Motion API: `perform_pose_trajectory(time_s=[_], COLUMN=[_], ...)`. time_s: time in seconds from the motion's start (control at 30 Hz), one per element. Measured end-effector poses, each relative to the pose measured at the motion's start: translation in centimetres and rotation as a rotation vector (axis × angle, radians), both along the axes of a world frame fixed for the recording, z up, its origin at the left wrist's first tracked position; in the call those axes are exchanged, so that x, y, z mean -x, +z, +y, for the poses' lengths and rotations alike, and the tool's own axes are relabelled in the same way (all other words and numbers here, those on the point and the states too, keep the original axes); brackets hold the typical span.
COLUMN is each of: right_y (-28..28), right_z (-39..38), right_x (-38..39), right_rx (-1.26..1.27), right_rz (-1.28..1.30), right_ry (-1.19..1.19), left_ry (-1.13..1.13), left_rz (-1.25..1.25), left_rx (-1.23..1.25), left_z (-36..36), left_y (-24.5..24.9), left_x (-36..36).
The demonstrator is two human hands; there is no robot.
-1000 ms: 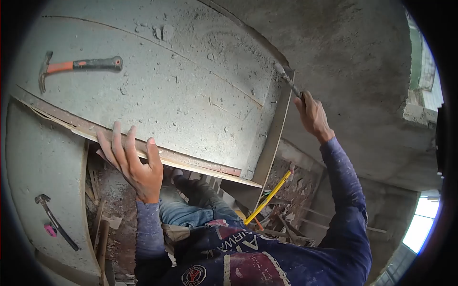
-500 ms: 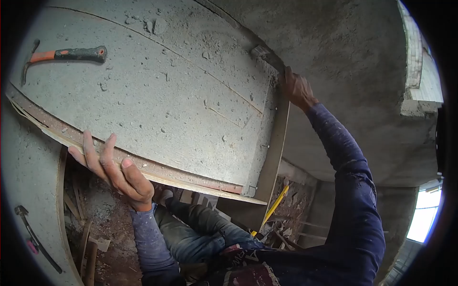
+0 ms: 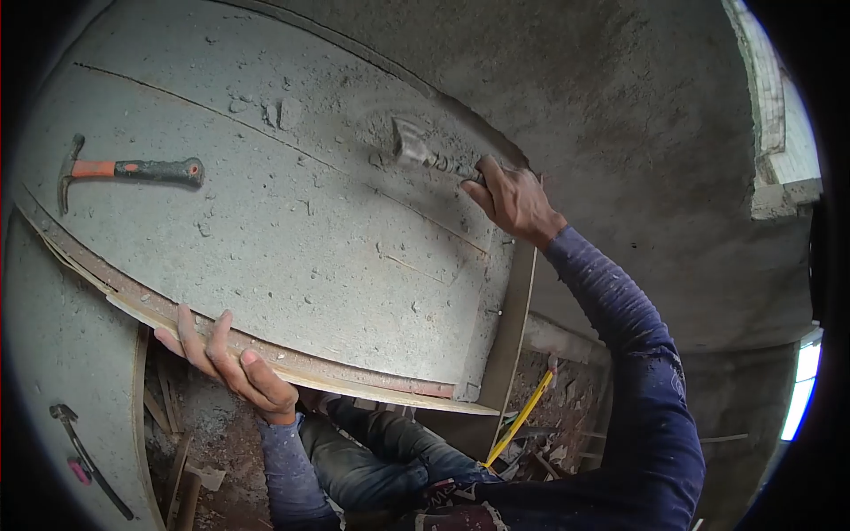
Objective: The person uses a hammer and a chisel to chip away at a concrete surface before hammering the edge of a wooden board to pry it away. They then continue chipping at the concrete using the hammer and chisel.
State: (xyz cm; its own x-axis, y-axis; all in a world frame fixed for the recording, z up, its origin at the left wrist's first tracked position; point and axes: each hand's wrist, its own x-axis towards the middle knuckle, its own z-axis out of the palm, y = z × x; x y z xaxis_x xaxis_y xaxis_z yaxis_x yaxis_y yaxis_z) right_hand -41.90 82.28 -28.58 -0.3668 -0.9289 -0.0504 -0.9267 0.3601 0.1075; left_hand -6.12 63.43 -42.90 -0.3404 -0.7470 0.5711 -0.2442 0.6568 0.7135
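My right hand (image 3: 518, 205) is wrapped round the handle of a scraper-like tool (image 3: 413, 142), whose flat blade points left over the dusty board (image 3: 266, 212). Grey crumbs and small chunks lie scattered on that board. At the lower left, my left hand (image 3: 237, 365) grips the board's wooden edge strip (image 3: 328, 376), with the fingers over its top. A hammer (image 3: 133, 171) with an orange and black handle rests on the board's left part.
A second hammer-like tool (image 3: 88, 460) lies on the lower left panel. Below the board are a yellow bar (image 3: 521, 416), wood scraps (image 3: 181, 473) and rubble. A rough concrete wall (image 3: 655, 177) rises along the right.
My right hand has moved left and slightly down with the tool, whose blade now reaches further over the board. The board, its hammer and my left hand appear lower in view.
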Motion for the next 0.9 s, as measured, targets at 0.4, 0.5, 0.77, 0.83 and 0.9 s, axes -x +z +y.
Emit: perform_pose_trajectory(time_s=[0.4, 0.5, 0.77, 0.83, 0.9], right_y=[-0.2, -3.1, -1.5, -2.5, -3.3], right_z=[-0.5, 1.3, -1.4, -0.9, 0.4], right_x=[-0.3, 3.5, -1.8, -0.4, 1.0], right_rx=[0.01, 0.047, 0.105, 0.11, 0.051], right_rz=[-0.027, 0.043, -0.09, -0.137, -0.084], right_ry=[-0.032, -0.035, -0.102, 0.091, -0.238], left_ry=[0.001, -0.023, -0.009, -0.018, -0.043], left_rz=[-0.01, -0.039, -0.029, -0.032, -0.05], left_rx=[-0.02, -0.002, -0.018, -0.011, -0.011], left_z=[0.3, 0.1, 0.1, 0.2, 0.2], left_y=[0.9, 0.8, 1.0, 1.0, 1.1], left_x=[0.0, -0.2, 0.1, -0.1, -0.6])
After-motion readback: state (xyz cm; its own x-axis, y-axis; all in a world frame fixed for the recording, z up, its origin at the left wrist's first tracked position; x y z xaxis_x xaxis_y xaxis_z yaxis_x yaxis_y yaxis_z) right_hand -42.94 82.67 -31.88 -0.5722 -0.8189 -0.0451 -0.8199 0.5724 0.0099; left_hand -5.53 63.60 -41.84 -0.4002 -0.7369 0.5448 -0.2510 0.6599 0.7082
